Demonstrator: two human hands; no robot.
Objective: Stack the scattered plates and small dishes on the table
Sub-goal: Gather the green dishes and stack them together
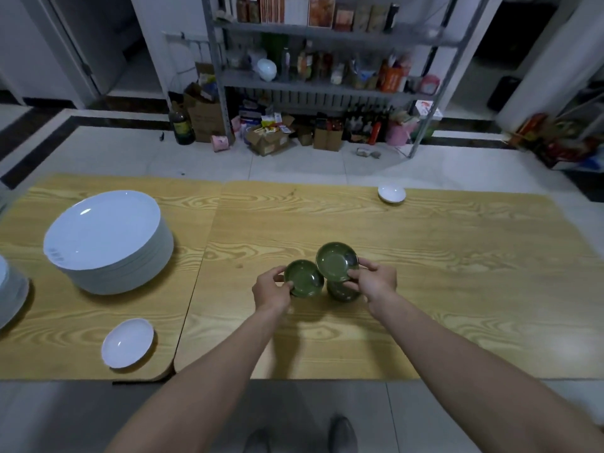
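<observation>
My left hand grips a small green dish by its left rim, just above the wooden table. My right hand pinches a second green dish, tilted and held over a short stack of green dishes that stands on the table, partly hidden by the hand. A tall stack of white plates stands at the left. One small white dish lies near the front left corner and another small white dish at the far edge.
The edge of another white plate stack shows at the far left. Beyond the table, a metal shelf holds bottles and boxes, with cartons on the tiled floor. My shoes are below the table's front edge.
</observation>
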